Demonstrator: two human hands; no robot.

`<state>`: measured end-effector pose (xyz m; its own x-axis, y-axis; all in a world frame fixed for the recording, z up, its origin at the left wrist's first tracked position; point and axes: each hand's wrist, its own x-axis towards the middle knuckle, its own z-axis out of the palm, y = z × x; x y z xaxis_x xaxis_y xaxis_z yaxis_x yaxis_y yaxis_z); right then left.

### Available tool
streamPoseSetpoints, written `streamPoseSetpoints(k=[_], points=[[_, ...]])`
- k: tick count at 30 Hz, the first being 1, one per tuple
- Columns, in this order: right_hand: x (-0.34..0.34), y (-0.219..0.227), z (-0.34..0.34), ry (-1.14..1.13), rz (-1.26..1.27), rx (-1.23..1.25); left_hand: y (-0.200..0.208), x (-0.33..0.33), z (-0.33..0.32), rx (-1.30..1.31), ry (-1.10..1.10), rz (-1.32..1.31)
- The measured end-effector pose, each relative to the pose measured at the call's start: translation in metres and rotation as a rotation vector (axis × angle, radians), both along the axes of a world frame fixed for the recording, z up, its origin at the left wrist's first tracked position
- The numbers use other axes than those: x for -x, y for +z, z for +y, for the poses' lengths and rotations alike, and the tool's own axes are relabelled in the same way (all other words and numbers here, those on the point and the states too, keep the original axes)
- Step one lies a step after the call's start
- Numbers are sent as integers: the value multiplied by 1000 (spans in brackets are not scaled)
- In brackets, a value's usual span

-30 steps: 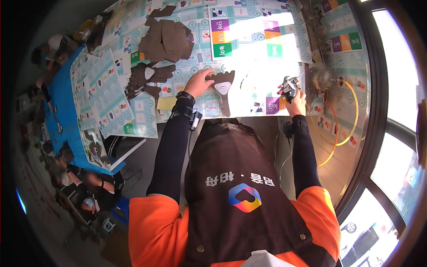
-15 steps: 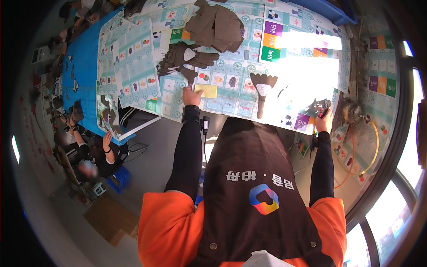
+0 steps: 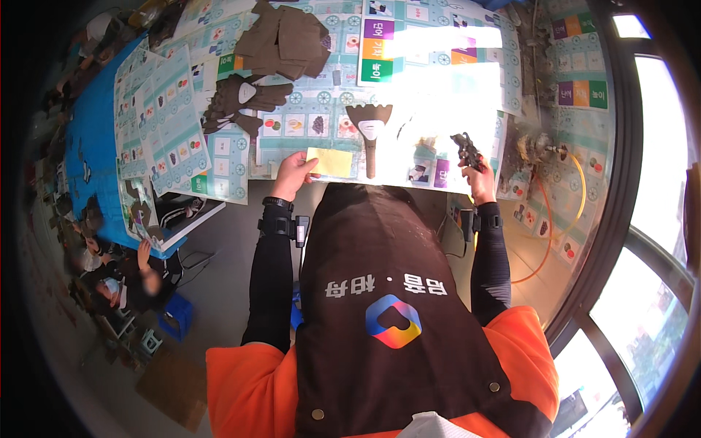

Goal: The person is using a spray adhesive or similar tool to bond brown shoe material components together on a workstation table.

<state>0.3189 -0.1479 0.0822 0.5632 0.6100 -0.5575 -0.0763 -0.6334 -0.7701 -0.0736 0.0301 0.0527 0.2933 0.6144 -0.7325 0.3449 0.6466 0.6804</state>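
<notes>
Between the thumb and fingers of my left hand is the left end of a yellow rectangular card at the table's near edge. My right hand is closed around a dark, pistol-like hand tool, its front pointing away from me. Between the hands lies a brown fan-shaped piece with a narrow stem and a white oval label. Beyond my left hand lie brown glove-shaped pieces, one with a similar label. Behind them is a pile of flat brown pieces.
Patterned printed sheets cover the table. Strong sunlight washes out its right part. A metal fitting with a yellow-orange hose is at the right, near the window frame. People sit by a blue-covered table at the left.
The view has shifted, so the table appears farther left. My left hand has brought the yellow card rightward and nearer to me. The tool in my right hand has tilted up.
</notes>
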Motion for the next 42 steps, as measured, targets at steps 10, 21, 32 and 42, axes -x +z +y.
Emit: streamPoseSetpoints(k=[10, 21, 32, 42], points=[[49, 18, 27, 274, 193, 3, -75, -76, -67, -74, 63, 42], [87, 7, 57, 594, -47, -11, -72, -82, -63, -355, -143, 482], [97, -46, 58, 566, -149, -200, -64, -85, -70, -386, -6, 484], [105, -17, 68, 623, -25, -191, -64, -87, -71, -349, -38, 514]])
